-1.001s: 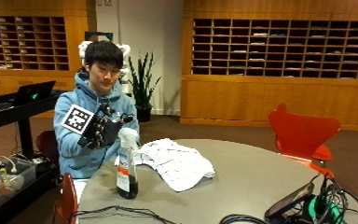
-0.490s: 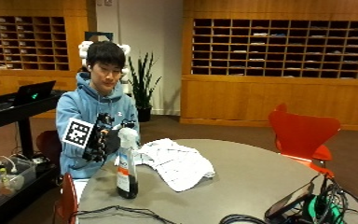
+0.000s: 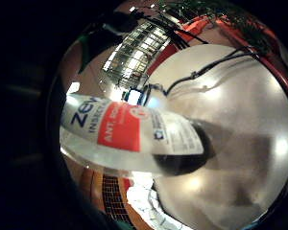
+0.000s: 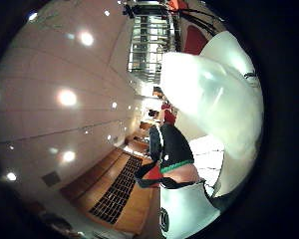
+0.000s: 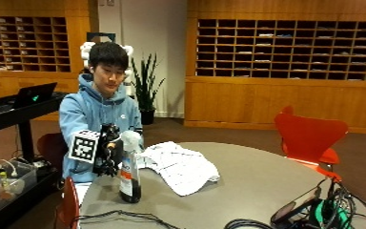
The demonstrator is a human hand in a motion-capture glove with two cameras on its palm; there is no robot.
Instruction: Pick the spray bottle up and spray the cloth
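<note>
The hand [image 5: 108, 155] has lowered beside the spray bottle [image 5: 129, 171], dark liquid inside.

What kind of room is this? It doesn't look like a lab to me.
Probably a mailroom or common room in an office or campus building. Wooden walls of small pigeonhole shelves line the back, a round table with a red chair stands in front, and a potted plant sits by the wall.

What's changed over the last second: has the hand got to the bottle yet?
The gloved right hand has come down from above the spray bottle to its neck, beside the white sprayer head; whether it grips yet cannot be told. The bottle still stands upright on the table, and the cloth lies unmoved beside it.
</note>
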